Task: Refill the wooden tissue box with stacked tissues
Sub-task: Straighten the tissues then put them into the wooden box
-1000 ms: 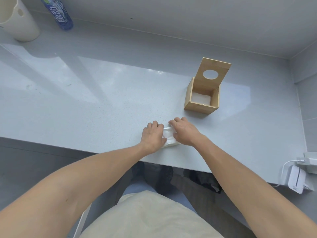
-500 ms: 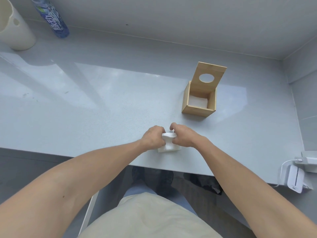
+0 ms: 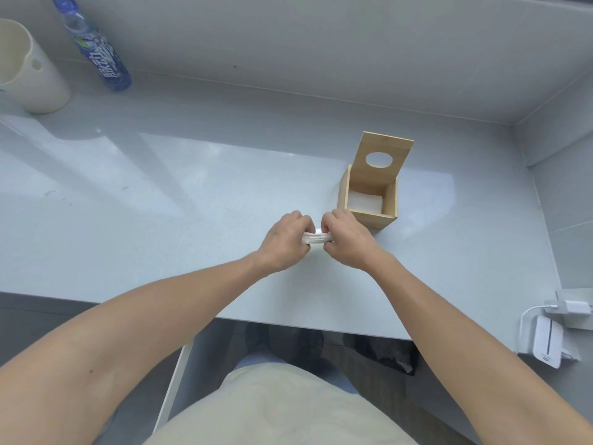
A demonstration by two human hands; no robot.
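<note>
Both hands, left (image 3: 284, 240) and right (image 3: 345, 240), each grip clenched on the tissue stack (image 3: 316, 238) just before the open wooden box (image 3: 369, 195). Next: lift, align, lower inside.

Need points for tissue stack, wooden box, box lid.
tissue stack (image 3: 316, 238), head view, visible edge between the hands.
wooden box (image 3: 369, 217), head view, near wall.
box lid (image 3: 364, 175), head view, panel below the hole.

The blue bottle (image 3: 96, 48), far left of and beyond the fingers, carries large white Chinese characters, too distorted to read.
</note>
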